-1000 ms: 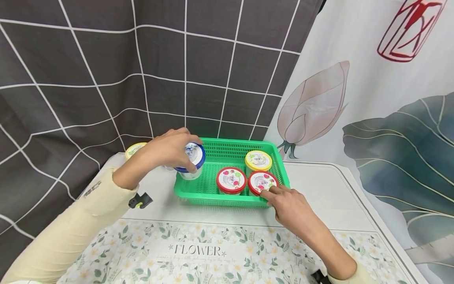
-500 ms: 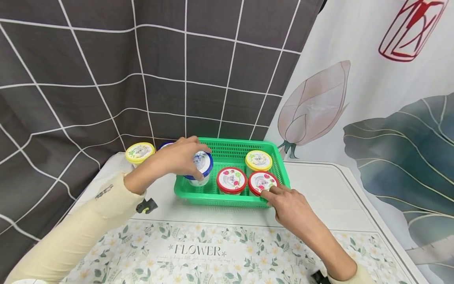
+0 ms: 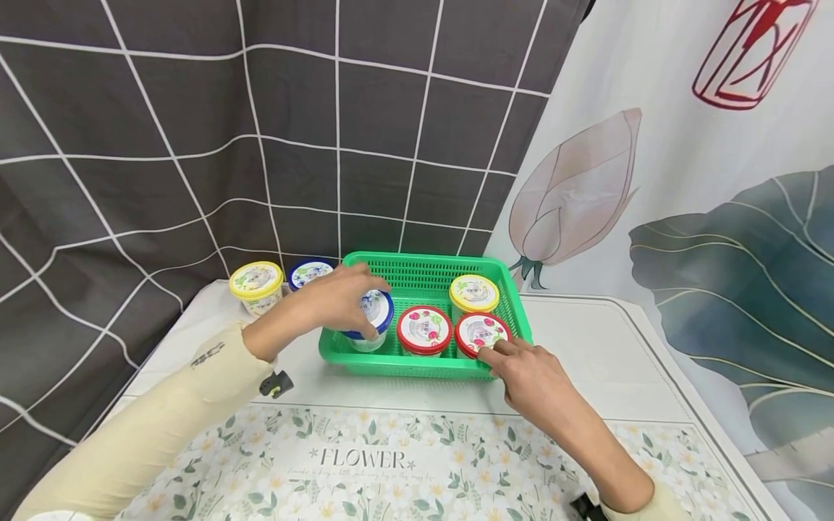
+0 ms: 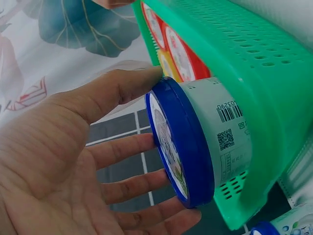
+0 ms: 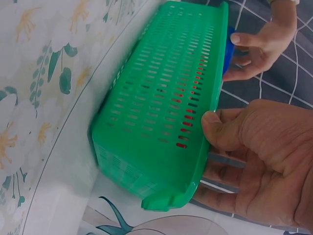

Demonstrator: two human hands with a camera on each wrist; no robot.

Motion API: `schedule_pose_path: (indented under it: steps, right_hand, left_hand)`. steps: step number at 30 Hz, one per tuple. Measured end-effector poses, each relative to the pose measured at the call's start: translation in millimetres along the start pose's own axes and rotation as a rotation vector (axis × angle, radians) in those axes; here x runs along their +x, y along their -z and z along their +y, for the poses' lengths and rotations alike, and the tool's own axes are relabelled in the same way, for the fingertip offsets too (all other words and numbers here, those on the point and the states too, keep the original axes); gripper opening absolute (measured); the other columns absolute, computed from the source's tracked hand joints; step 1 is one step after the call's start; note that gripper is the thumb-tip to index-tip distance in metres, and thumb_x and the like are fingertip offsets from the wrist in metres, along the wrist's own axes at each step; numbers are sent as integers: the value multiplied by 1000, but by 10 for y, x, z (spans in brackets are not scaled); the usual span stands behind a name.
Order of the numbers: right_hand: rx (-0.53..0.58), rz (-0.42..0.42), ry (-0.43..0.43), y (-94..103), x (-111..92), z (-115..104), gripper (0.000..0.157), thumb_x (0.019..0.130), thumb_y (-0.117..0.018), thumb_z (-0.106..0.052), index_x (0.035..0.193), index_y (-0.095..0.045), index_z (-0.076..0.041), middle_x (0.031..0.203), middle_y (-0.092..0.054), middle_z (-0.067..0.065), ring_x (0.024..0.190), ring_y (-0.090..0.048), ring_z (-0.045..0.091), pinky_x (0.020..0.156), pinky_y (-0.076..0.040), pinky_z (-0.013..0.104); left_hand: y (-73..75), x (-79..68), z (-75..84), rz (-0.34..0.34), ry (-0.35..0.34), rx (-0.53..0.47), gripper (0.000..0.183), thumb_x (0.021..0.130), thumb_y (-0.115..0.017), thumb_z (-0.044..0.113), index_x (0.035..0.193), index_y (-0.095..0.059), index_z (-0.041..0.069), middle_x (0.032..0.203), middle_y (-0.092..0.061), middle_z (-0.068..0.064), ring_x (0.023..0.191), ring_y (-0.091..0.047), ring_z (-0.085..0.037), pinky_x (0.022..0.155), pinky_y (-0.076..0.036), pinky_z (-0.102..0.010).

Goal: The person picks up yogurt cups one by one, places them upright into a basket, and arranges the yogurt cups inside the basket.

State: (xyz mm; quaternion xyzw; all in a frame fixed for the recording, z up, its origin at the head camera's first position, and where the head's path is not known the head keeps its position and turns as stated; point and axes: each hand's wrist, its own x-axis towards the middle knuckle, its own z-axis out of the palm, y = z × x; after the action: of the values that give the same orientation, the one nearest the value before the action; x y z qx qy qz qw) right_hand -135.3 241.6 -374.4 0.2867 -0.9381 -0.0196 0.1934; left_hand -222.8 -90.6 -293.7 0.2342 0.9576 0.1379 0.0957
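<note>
My left hand (image 3: 339, 298) grips a blue-lidded plastic tub (image 3: 378, 310) at the left end of a green basket (image 3: 417, 371). In the left wrist view, the thumb and fingers span the blue lid's edge, and the clear printed tub wall leads down into the basket. The right hand (image 5: 266, 156) holds the basket's front rim near its right corner, thumb outside and fingers over the inner side. Beside those fingers sits a red-lidded tub (image 3: 481, 331). Another red-lidded tub (image 3: 424, 330) stands mid-basket, and a yellow-lidded one (image 3: 474, 292) is behind on the right.
Left of the basket stand a yellow-lidded tub (image 3: 256, 281) and a second blue-lidded tub (image 3: 309, 272), partly behind the left arm. A floral mat (image 3: 365, 463) covers the table's near part. Dark gridded cloth (image 3: 293, 108) hangs close behind.
My left hand has moved right and down, bringing the blue-lidded tub lower into the basket. The tubs left of the basket have come into fuller view. My right hand has stayed on the rim.
</note>
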Motion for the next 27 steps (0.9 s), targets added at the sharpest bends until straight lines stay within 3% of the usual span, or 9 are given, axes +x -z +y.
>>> schedule_pose_path:
  steps: [11, 18, 27]
  right_hand:
    - [-6, -4, -5, 4, -7, -15, 45, 79, -87, 14, 108, -76, -19, 93, -77, 0, 81, -60, 19, 60, -55, 36]
    - [3, 3, -11, -12, -9, -8, 40, 82, -93, 4, 108, -76, -20, 91, -75, -2, 82, -61, 18, 60, -56, 38]
    - [8, 0, -15, -10, -8, -14, 38, 82, -95, 1, 109, -77, -20, 91, -75, -2, 83, -63, 19, 61, -58, 39]
  left_hand:
    - [-170, 76, -56, -17, 1, -8, 77, 86, -97, 32, 156, -68, 19, 154, -61, -18, 139, -57, -40, 111, -60, -66]
    - [-236, 110, -69, -32, -3, -12, 77, 86, -97, 31, 156, -67, 19, 152, -62, -18, 139, -56, -41, 110, -61, -65]
    - [-313, 149, -99, -53, -3, -14, 77, 87, -97, 32, 157, -66, 20, 162, -58, -19, 153, -51, -50, 118, -53, -74]
